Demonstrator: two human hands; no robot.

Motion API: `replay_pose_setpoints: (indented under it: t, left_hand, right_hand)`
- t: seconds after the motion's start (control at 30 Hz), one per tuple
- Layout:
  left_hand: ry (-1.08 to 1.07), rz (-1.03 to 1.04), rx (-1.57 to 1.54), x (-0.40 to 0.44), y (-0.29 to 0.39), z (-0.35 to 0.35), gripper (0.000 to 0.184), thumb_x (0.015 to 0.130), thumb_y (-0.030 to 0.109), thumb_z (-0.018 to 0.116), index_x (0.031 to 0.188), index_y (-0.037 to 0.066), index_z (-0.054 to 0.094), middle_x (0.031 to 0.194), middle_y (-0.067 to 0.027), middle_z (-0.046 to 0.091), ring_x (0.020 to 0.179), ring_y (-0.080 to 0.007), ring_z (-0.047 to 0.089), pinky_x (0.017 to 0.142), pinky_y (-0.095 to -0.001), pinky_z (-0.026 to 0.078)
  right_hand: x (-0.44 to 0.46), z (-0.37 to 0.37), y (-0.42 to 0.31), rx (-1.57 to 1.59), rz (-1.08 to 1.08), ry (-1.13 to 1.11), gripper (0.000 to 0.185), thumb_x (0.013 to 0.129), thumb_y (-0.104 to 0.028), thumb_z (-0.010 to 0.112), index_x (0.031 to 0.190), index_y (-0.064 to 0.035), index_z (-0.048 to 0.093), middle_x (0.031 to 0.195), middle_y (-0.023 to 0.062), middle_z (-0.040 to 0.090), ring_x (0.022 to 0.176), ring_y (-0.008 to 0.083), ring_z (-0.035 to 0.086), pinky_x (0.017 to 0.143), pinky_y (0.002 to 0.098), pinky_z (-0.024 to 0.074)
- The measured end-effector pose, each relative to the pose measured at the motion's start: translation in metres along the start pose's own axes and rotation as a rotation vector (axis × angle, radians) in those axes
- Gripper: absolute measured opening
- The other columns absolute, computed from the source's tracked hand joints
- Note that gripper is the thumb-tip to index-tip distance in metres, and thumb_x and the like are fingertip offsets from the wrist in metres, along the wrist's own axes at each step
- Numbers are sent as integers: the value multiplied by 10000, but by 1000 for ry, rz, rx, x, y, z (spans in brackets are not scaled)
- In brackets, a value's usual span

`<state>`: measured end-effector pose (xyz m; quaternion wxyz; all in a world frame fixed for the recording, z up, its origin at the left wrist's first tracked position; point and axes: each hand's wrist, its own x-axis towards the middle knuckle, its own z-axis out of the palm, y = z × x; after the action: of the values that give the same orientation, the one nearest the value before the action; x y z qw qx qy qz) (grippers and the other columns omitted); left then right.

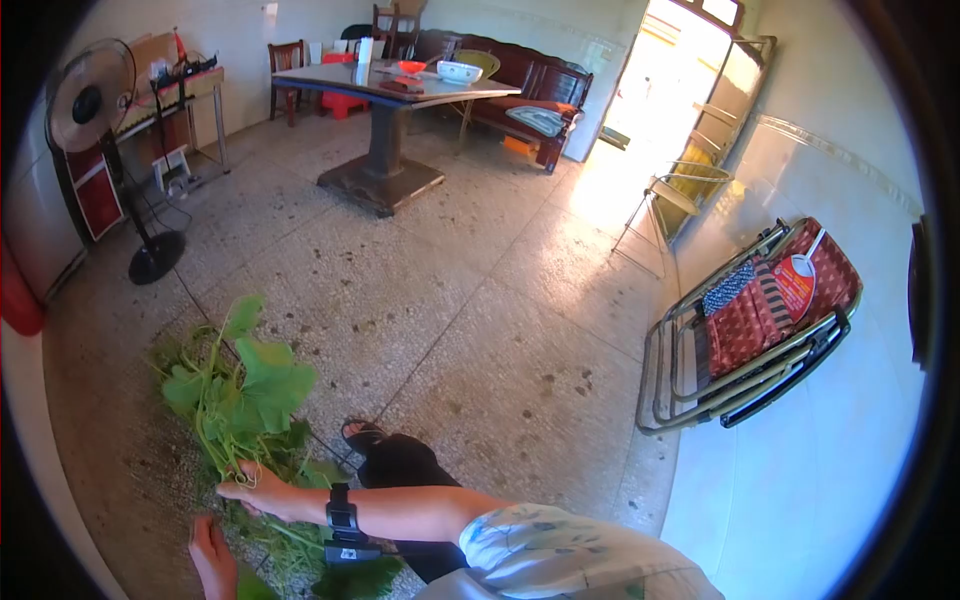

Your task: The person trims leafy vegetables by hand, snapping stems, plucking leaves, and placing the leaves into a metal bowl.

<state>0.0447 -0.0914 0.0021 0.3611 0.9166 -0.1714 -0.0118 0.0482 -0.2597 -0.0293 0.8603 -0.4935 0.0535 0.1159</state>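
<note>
Right hand point(255, 488) grips leafy stems point(248, 398); left hand point(209, 552) partly cut off below.

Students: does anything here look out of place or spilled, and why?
Leafy greens, some in the right hand, are heaped on the floor at the picture's lower left: odd in a furnished room. No spill shows.

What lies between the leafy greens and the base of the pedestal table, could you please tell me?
In the head view, that stretch is bare: just speckled floor runs from the leafy greens to the pedestal table's base.
</note>
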Motion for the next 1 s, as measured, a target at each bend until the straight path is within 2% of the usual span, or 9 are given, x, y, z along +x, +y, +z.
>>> replay_pose_setpoints:
  t: [0.07, 0.17, 0.4, 0.6, 0.67, 0.73, 0.83, 0.9, 1.0]
  left_hand:
    - [126, 279, -18, 0, -20, 10, 53, 754, 15, 457, 705, -3, 464, 669, -140, 430, 613, -241, 426, 548, -341, 331]
    - [188, 318, 340, 6, -19, 12, 34, 731, 10, 477, 733, -22, 487, 765, -145, 459, 725, -301, 430, 627, -361, 347]
    - [173, 412, 321, 1, -15, 10, 182, 699, -19, 485, 857, -51, 569, 787, -113, 485, 749, -284, 436, 653, -380, 367]
    - [130, 265, 284, -24, -22, 10, 190, 672, -27, 532, 838, 18, 614, 809, -161, 571, 769, -334, 531, 678, -389, 432]
    - [140, 78, 219, -29, -6, 5, 194, 689, 41, 566, 880, 39, 600, 824, -173, 583, 729, -332, 560, 629, -379, 452]
    - [142, -127, 56, -32, -10, 4, 136, 714, 48, 572, 845, 19, 590, 753, -139, 586, 692, -269, 578, 618, -329, 455]
    - [157, -87, -115, -33, -14, 4, 113, 698, 26, 600, 807, -1, 585, 728, -113, 584, 674, -175, 572, 588, -279, 445]
    - [198, -147, -329, -35, -15, 9, 97, 763, 38, 566, 842, -12, 541, 763, -82, 592, 662, -118, 558, 592, -235, 449]
    - [252, -174, -655, -34, -25, -1, 61, 792, 41, 536, 847, 14, 537, 815, -72, 594, 695, -107, 557, 601, -233, 466]
  right_hand:
    - [1, 4, 5, 28, 50, 45, 355, 757, -255, 633, 992, -77, 436, 520, -39, 391, 407, 52, 341, 363, 206, 260]
    - [4, 11, 24, 5, 122, 49, 358, 755, -247, 636, 1005, -79, 441, 510, -44, 395, 394, 49, 326, 359, 204, 255]
    - [3, 16, 35, -91, 117, -55, 142, 778, -199, 570, 832, -70, 548, 511, -23, 433, 394, 51, 358, 338, 207, 263]
    - [2, 9, 54, -234, -39, -120, 115, 724, -167, 557, 717, -53, 560, 533, -13, 441, 444, 73, 381, 375, 243, 305]
    - [-6, 13, 25, -357, 129, -104, 128, 739, -182, 557, 669, -75, 553, 473, -10, 438, 384, 88, 372, 334, 241, 287]
    - [1, 13, 25, -363, 191, -91, 188, 751, -193, 550, 611, -80, 498, 469, -12, 420, 392, 89, 397, 353, 238, 297]
    - [2, 15, 14, 93, 362, -275, 129, 753, -95, 548, 652, -90, 468, 517, -26, 403, 424, 64, 366, 377, 219, 269]
    - [-5, 20, 10, 0, 371, -205, 62, 753, -86, 532, 782, -68, 480, 549, -27, 403, 426, 62, 367, 369, 192, 265]
    - [6, 13, 18, -32, 362, -113, 87, 740, -84, 549, 716, -66, 468, 508, -12, 405, 406, 68, 375, 361, 215, 280]
